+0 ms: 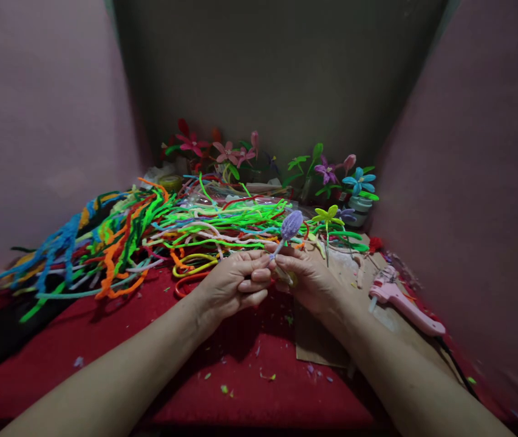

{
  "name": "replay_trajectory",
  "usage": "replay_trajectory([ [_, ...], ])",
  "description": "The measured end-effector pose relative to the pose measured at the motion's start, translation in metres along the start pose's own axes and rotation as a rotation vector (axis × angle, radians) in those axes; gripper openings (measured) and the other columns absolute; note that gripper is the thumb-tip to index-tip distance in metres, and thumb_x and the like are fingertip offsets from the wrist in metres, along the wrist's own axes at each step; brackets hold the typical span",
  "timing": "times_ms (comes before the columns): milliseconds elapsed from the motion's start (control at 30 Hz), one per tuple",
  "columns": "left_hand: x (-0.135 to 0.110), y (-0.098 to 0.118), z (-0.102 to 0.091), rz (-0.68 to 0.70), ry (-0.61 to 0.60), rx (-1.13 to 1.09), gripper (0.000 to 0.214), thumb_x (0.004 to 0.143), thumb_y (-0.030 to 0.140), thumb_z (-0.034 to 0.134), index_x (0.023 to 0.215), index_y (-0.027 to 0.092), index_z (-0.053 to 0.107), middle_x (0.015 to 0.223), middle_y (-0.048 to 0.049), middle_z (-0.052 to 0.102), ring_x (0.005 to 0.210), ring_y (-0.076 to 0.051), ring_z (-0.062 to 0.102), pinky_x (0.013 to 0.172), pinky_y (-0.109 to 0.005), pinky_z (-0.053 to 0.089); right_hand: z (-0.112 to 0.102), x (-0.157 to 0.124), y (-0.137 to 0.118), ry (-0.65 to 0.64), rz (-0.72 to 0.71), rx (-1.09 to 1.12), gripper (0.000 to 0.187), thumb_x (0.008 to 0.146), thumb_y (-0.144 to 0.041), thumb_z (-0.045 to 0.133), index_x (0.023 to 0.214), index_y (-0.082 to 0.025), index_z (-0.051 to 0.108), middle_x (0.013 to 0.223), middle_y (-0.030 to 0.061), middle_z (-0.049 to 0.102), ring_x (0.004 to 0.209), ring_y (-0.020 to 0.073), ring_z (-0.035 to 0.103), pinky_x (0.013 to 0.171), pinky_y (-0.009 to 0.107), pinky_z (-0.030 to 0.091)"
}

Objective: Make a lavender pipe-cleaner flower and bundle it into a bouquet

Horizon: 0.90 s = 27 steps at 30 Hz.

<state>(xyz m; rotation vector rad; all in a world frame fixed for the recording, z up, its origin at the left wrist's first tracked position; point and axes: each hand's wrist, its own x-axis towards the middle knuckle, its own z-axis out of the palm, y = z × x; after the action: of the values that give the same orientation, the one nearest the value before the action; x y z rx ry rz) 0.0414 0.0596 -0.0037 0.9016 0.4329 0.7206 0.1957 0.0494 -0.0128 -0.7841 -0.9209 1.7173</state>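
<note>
My left hand [235,282] and my right hand [304,276] meet over the red cloth, both with fingers pinched together. Between them they hold the stem of a lavender pipe-cleaner bud [291,225], which sticks up and tilts to the right above the fingertips. A bit of yellow shows under my right fingers. Just behind the hands lies a big heap of loose pipe cleaners [149,233] in green, orange, blue and pink.
A pink glue gun [404,301] lies to the right on a piece of brown cardboard [320,340]. Finished pipe-cleaner flowers [327,173] stand along the back wall. Small clippings litter the red cloth [222,376]. Pink walls close in on both sides.
</note>
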Motion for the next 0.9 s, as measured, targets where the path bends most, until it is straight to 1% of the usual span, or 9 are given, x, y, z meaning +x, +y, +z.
replay_trajectory([
  [133,0.000,0.000,-0.001,-0.012,-0.015,0.018,0.012,0.084,0.022,0.053,0.079,0.012,0.056,0.053,0.0084,0.038,0.034,0.001,0.013,0.030,-0.011,0.021,0.001,0.001,0.001,0.035,-0.064,0.000,0.016,0.060,-0.021,0.075,0.071,-0.016,0.066,0.058,-0.0040,0.057,0.050,0.0053,0.044,0.041,0.017,0.025],
  [233,0.001,0.002,0.001,0.018,0.051,0.160,0.018,0.084,0.029,0.053,0.077,0.013,0.056,0.053,0.0058,0.045,0.032,-0.001,0.024,0.030,-0.013,0.024,0.000,0.003,0.005,0.079,-0.092,-0.006,0.016,0.061,-0.023,0.074,0.072,-0.015,0.066,0.059,-0.0033,0.056,0.050,0.0060,0.044,0.040,0.017,0.022],
  [333,0.001,0.003,0.004,0.091,0.184,0.453,0.031,0.085,0.040,0.048,0.070,0.014,0.055,0.053,0.0019,0.052,0.032,-0.005,0.037,0.030,-0.017,0.028,-0.002,0.006,0.009,0.085,-0.105,-0.018,0.018,0.062,-0.023,0.073,0.076,-0.015,0.066,0.059,-0.0032,0.056,0.048,0.0063,0.043,0.039,0.019,0.021],
  [400,0.002,0.001,0.005,0.166,0.269,0.709,0.031,0.084,0.042,0.049,0.071,0.014,0.057,0.053,0.0015,0.053,0.035,-0.008,0.043,0.033,-0.019,0.031,-0.003,0.007,0.010,0.119,-0.118,-0.016,0.017,0.061,-0.021,0.073,0.076,-0.016,0.066,0.058,-0.0042,0.055,0.047,0.0058,0.041,0.040,0.019,0.022],
  [533,0.002,-0.010,0.002,0.435,0.404,1.262,0.015,0.081,0.031,0.056,0.086,0.017,0.061,0.067,-0.0012,0.060,0.058,-0.013,0.055,0.057,-0.024,0.041,-0.003,0.007,0.012,0.195,-0.125,-0.011,0.016,0.060,-0.023,0.074,0.072,-0.016,0.066,0.059,-0.0044,0.057,0.048,0.0059,0.043,0.041,0.019,0.024],
  [633,0.001,-0.017,-0.003,0.543,0.405,1.498,0.014,0.086,0.024,0.047,0.085,0.018,0.060,0.073,-0.0041,0.061,0.067,-0.016,0.057,0.065,-0.026,0.040,-0.001,0.005,0.013,0.210,-0.137,-0.044,0.018,0.060,-0.023,0.075,0.074,-0.016,0.067,0.059,-0.0042,0.057,0.047,0.0059,0.043,0.042,0.019,0.025],
  [767,0.000,-0.017,-0.006,0.589,0.390,1.515,0.019,0.088,0.022,0.042,0.078,0.020,0.058,0.065,-0.0007,0.056,0.058,-0.012,0.050,0.060,-0.024,0.036,0.003,0.004,0.014,0.180,-0.186,-0.054,0.016,0.060,-0.024,0.075,0.071,-0.016,0.066,0.055,-0.0054,0.055,0.044,0.0053,0.038,0.042,0.020,0.024],
  [833,0.001,-0.013,-0.004,0.572,0.402,1.431,0.020,0.086,0.022,0.044,0.070,0.019,0.056,0.058,0.0018,0.051,0.053,-0.010,0.045,0.056,-0.022,0.033,0.006,0.002,0.013,0.166,-0.205,-0.055,0.015,0.061,-0.026,0.075,0.068,-0.017,0.065,0.051,-0.0064,0.051,0.043,0.0053,0.035,0.042,0.021,0.023],
  [900,0.002,-0.009,-0.001,0.492,0.401,1.259,0.023,0.085,0.023,0.046,0.063,0.018,0.053,0.053,0.0034,0.047,0.048,-0.009,0.041,0.051,-0.021,0.032,0.009,0.001,0.013,0.154,-0.220,-0.069,0.015,0.062,-0.028,0.074,0.067,-0.016,0.066,0.048,-0.0073,0.046,0.042,0.0049,0.031,0.042,0.022,0.022],
])
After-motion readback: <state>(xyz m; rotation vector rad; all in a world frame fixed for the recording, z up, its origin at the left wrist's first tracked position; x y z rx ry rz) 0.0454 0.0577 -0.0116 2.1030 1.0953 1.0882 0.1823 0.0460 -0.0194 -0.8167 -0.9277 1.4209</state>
